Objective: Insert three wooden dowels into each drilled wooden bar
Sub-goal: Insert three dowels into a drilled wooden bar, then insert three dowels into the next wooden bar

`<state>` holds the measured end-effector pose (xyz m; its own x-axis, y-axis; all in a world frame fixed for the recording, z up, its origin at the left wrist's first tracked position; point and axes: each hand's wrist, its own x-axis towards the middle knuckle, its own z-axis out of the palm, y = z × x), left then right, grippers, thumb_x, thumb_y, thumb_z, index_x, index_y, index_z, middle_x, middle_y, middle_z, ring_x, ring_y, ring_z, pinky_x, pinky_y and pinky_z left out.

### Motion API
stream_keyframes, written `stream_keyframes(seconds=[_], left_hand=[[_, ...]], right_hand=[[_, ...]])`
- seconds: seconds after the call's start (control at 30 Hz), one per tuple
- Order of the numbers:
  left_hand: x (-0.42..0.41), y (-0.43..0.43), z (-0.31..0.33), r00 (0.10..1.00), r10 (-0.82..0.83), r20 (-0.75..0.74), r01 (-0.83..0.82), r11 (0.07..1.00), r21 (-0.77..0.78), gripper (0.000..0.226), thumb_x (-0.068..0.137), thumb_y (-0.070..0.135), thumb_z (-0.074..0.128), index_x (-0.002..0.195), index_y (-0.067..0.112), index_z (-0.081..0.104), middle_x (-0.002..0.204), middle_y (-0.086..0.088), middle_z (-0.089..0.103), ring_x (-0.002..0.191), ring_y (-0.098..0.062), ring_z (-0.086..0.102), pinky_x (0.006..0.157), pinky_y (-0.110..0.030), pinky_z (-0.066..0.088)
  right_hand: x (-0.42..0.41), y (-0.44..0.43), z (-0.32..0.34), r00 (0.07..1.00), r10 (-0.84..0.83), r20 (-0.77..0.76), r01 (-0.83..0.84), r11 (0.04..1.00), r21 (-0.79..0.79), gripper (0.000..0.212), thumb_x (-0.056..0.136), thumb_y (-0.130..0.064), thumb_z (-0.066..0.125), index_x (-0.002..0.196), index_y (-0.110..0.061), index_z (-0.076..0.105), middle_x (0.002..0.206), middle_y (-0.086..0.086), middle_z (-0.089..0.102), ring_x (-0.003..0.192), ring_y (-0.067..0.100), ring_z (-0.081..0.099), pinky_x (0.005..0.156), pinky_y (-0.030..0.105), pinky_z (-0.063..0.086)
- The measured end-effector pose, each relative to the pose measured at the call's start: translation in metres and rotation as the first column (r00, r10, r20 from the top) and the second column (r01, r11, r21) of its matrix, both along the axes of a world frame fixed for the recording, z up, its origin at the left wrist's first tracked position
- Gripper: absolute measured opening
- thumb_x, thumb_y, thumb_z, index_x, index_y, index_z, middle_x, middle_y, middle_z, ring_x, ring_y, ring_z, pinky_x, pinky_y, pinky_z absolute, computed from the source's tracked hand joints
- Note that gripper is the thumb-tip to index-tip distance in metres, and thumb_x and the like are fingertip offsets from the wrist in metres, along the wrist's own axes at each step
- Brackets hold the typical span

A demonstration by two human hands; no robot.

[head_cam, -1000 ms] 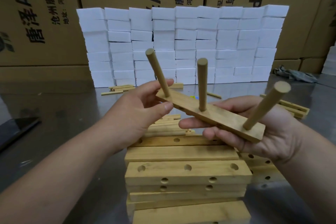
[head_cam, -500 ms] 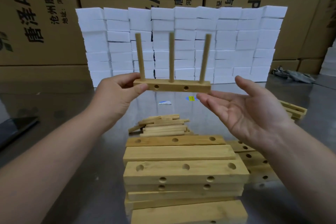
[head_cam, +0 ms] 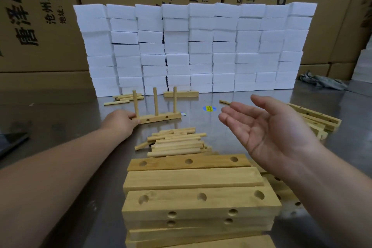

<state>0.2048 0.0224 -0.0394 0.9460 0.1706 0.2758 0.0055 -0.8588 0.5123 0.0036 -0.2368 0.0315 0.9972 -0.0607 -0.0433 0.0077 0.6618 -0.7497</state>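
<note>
Many drilled bars wait on the steel table (head_cam: 60, 123). The stack of bars (head_cam: 199, 203) nearest me is the biggest thing in play, and its top pieces show 3 empty holes each. I judge the step in hand to be parking 1 completed piece, with a fresh bar due next.

My right hand (head_cam: 267, 129) hovers above the table, right of centre, palm turned up. Its fingers are spread and relaxed, and it holds and touches nothing. It is the free hand, so I would send it down to lift the top bar off the stack.

The pile of dowels (head_cam: 177, 144) lies just beyond the stack, between it and the finished bar (head_cam: 159, 118). The next move calls for 3 dowels from there, each lined up square over a hole and pushed home.

The finished bar sits further out, left of centre, with its 3 dowels upright. It looks to be resting on the table, though I cannot tell whether its full weight is down.

My left hand (head_cam: 118, 123) grips the bar's left end, fingers curled round it. It must let go without tipping the piece.
</note>
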Motion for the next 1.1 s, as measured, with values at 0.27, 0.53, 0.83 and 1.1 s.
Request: stream_keyframes(seconds=[0.27,0.53,0.83,1.1], left_hand=[[0.046,-0.029,0.003,0.998,-0.064,-0.008,0.064,0.989,0.136,0.031,0.090,0.036,0.053,0.113,0.018,0.064,0.113,-0.007,0.063,0.099,-0.025,0.054,0.075,-0.029,0.038],[0.072,-0.047,0.005,0.994,-0.100,-0.033,0.104,0.980,0.170,0.030,0.093,0.035,0.047,0.110,0.018,0.065,0.096,-0.004,0.061,0.082,-0.020,0.048,0.067,-0.029,0.037],[0.024,-0.038,0.012,0.993,-0.118,0.016,0.119,0.981,-0.151,0.028,0.092,0.024,0.042,0.094,0.010,0.066,0.084,-0.010,0.065,0.073,-0.022,0.056,0.064,-0.029,0.041],[-0.071,-0.029,0.029,0.961,-0.274,0.030,0.264,0.884,-0.386,0.017,0.090,0.025,0.050,0.086,0.029,0.066,0.097,0.011,0.059,0.097,-0.010,0.051,0.085,-0.029,0.035]], right_hand=[[0.001,0.003,-0.003,1.000,-0.018,-0.005,0.018,0.999,-0.030,0.028,0.090,-0.020,0.050,0.094,0.006,0.060,0.072,0.020,0.071,0.065,0.028,0.071,0.046,0.024,0.054],[0.000,0.001,0.000,0.998,-0.057,0.025,0.058,0.997,-0.044,0.027,0.088,-0.020,0.051,0.090,0.005,0.062,0.068,0.018,0.070,0.062,0.027,0.071,0.045,0.023,0.053],[0.000,0.002,0.000,0.997,-0.070,0.019,0.072,0.995,-0.065,0.025,0.091,-0.020,0.049,0.086,0.001,0.061,0.064,0.014,0.069,0.059,0.024,0.070,0.044,0.021,0.052],[0.008,-0.010,0.000,0.966,-0.230,0.120,0.258,0.806,-0.533,0.016,0.092,-0.020,0.050,0.093,-0.008,0.061,0.062,-0.001,0.069,0.060,0.016,0.068,0.051,0.025,0.053]])
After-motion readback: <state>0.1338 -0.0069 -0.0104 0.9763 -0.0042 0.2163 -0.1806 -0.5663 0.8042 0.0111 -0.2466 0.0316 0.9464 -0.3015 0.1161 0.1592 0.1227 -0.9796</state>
